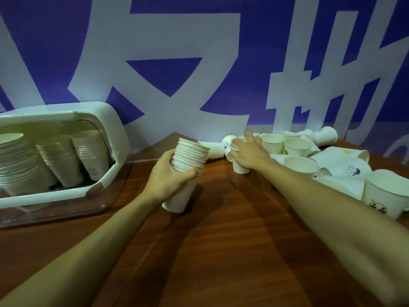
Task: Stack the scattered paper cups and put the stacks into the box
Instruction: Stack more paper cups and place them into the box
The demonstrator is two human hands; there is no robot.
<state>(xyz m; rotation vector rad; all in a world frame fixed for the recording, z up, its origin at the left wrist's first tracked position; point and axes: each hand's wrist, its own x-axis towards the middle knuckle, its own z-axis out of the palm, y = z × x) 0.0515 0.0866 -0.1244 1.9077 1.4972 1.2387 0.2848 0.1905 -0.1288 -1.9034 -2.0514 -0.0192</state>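
My left hand grips a stack of white paper cups tilted to the right above the wooden table. My right hand grips a single white cup at the left edge of the scattered pile of cups. The box, clear with a white rim, stands at the left and holds three stacks of cups, all leaning.
The scattered cups spread along the right side of the wooden table, some upright and some on their sides, one large one near my right forearm. A blue and white banner stands close behind the table.
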